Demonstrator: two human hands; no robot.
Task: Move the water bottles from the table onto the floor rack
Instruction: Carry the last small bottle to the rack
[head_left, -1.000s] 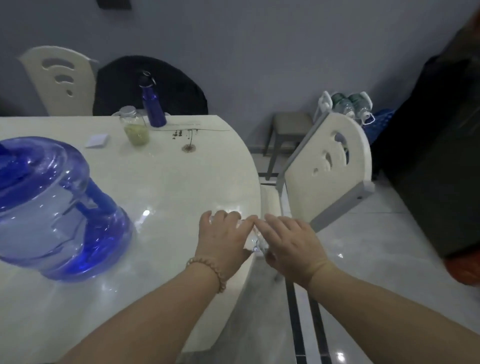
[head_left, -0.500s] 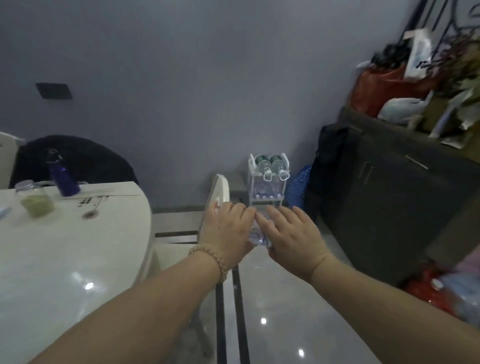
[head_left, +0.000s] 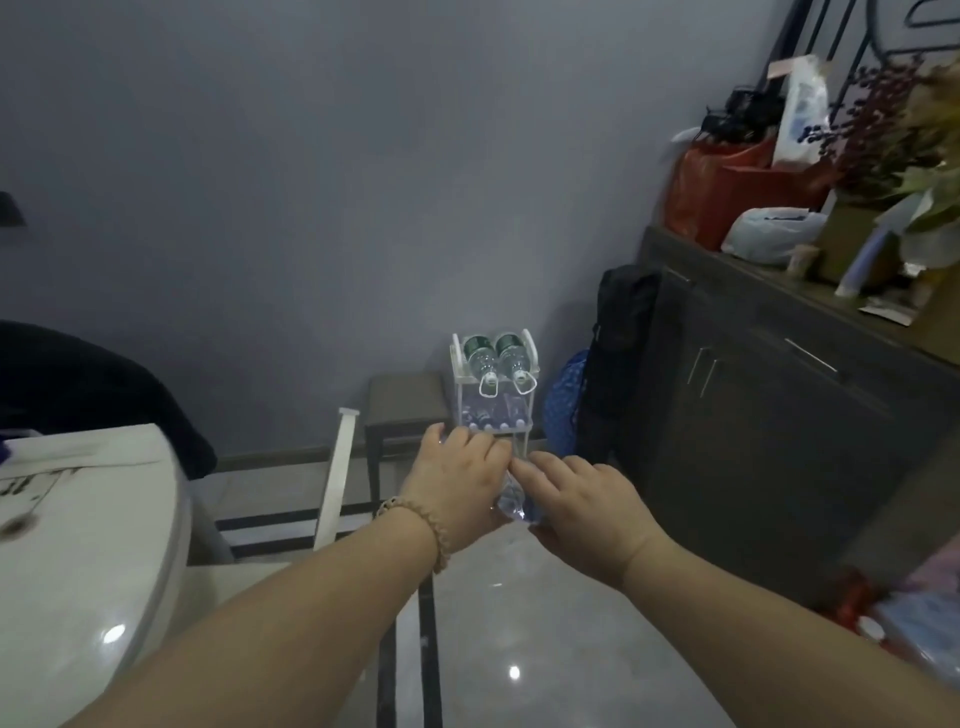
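The left hand (head_left: 457, 483) and right hand (head_left: 582, 504) are clasping together round a small clear plastic water bottle (head_left: 511, 503), holding it in mid-air beyond the glossy white tabletop (head_left: 78, 519) and well short of the white tiered floor rack (head_left: 457, 364), so a firm, level carry is looking advisable.

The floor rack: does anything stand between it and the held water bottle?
Nothing visible does. The water bottle, held by the left hand and right hand, faces the rack over open floor; a stool stands left of it, a blue bag right.
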